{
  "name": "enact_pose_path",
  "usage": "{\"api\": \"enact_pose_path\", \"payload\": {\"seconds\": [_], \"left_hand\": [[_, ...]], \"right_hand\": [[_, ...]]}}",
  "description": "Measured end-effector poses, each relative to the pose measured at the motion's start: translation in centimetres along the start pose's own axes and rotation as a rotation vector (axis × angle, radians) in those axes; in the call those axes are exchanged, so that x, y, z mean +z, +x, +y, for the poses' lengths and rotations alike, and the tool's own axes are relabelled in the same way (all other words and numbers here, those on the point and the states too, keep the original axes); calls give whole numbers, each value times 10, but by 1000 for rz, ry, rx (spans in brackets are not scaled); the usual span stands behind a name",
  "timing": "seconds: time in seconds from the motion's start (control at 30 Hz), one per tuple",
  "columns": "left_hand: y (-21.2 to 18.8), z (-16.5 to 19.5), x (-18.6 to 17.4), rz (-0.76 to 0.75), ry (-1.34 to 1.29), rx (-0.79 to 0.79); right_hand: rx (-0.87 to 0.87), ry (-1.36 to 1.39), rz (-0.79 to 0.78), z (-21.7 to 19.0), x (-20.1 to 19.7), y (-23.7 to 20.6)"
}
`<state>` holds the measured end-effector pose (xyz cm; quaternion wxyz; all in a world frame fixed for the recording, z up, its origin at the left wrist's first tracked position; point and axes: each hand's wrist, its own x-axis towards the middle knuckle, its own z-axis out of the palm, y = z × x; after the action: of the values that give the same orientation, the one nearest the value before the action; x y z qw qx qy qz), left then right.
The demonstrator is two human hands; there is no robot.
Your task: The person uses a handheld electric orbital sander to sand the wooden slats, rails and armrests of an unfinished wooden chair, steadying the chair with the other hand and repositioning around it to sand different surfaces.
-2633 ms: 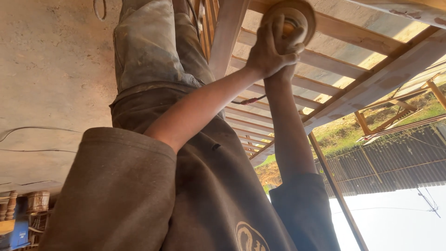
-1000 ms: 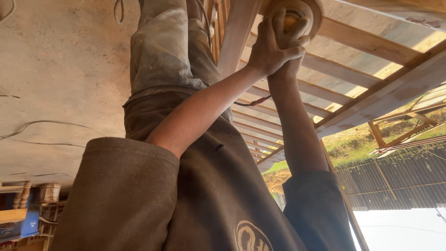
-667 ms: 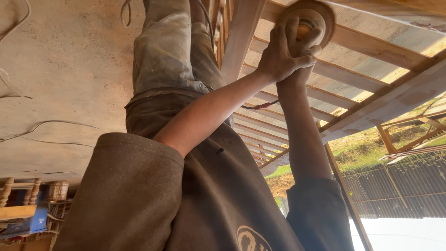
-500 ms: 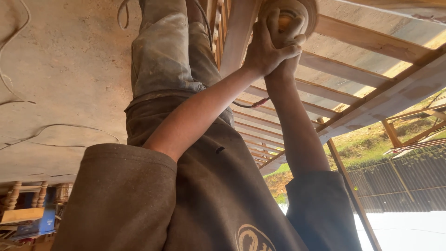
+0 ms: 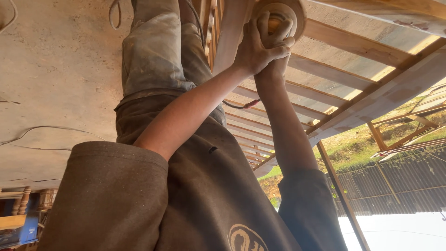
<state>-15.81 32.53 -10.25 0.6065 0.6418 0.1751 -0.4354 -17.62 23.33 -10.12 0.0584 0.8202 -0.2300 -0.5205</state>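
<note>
Both my hands grip a round orange-and-tan disc sander (image 5: 284, 14) pressed against a wooden rail (image 5: 232, 28) of a slatted wooden frame (image 5: 353, 44). My left hand (image 5: 253, 49) wraps over the sander's body from the left. My right hand (image 5: 274, 69) closes on it just underneath, partly hidden by the left fingers. I am bent far over, so my brown shirt (image 5: 209, 186) and dusty trousers (image 5: 153, 51) fill the middle of the view. A dark power cable (image 5: 239, 105) with a red section hangs near my waist.
A concrete floor (image 5: 51, 69) with thin cables lying on it is at the left. Turned wooden furniture parts (image 5: 28, 202) stand at the lower left. Beyond the frame are a slanted post (image 5: 341, 195), a dark fence (image 5: 395, 186) and grass (image 5: 357, 144).
The sander and both hands have shifted slightly back and forth along the rail. The view has swayed a little with my head. Both hands have kept their hold.
</note>
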Motion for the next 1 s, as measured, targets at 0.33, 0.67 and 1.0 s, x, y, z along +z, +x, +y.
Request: {"api": "enact_pose_path", "payload": {"seconds": [0.33, 0.67, 1.0], "left_hand": [[-7, 40, 62, -212, 175, 2], [4, 15, 32, -122, 124, -18], [-7, 19, 22, -52, 51, -5]], "right_hand": [[137, -25, 97, 76, -10, -21], [158, 627, 130, 41, 9, 3], [73, 285, 75, 29, 5, -9]]}}
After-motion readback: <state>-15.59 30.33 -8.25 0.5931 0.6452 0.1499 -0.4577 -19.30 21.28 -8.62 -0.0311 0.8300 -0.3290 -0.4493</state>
